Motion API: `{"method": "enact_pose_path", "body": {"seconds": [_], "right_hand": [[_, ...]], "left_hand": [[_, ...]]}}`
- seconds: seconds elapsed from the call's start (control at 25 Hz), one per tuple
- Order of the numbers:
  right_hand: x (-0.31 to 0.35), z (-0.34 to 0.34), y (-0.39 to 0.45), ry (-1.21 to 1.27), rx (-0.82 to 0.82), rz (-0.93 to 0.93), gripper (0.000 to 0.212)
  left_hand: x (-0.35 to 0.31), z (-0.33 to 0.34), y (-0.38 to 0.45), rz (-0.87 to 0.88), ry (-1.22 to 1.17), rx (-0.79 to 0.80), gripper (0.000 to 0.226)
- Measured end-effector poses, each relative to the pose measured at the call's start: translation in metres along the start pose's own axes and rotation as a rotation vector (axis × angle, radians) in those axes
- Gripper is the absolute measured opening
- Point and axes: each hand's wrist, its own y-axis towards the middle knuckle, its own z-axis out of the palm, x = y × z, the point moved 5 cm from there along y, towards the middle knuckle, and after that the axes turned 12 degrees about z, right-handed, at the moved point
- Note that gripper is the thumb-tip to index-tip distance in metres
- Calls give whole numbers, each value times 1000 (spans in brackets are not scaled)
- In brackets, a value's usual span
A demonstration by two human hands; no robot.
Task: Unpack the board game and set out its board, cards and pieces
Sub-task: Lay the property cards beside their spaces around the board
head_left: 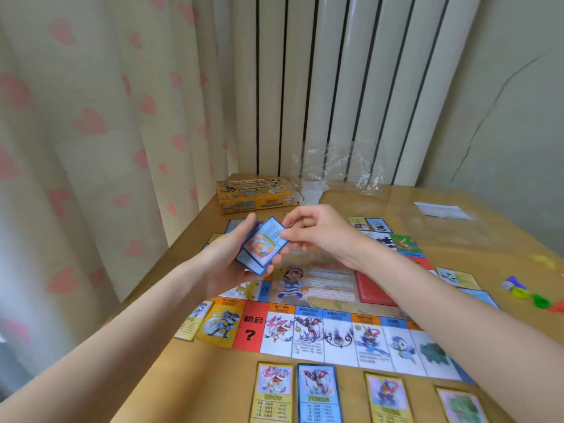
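Table (213,377): board (320,325) lay flat, cards (317,392) alongside.
Left hand (225,261): gripped card stack (254,264).
Right hand (317,230): pinched top card (265,244).

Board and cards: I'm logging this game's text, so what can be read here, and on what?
"机会" over "?": red square on the board.
"2000元": orange header.
"3000元": blue header.
Other squares, table cards, held cards, box: too blurred to read.

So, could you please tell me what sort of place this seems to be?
Probably a room at home: a heart-print curtain and a white radiator stand behind a wooden table where a board game lies.
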Motion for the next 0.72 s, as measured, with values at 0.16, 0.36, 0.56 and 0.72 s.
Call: {"method": "enact_pose_path", "body": {"seconds": [0.16,0.36,0.56,0.72], "right_hand": [[-9,-37,-29,-89,-81,-34,17],[-36,-76,-55,-179,-223,-21,23],[-50,-106,-81,-129,-308,51,23],[-44,-120,-88,362,-238,66,16]], "left_hand": [[12,37,-4,-74,-28,115,51],[26,76,-2,-94,148,163,32],[31,101,5,-1,162,109,10],[22,129,20,197,91,69,10]]}}
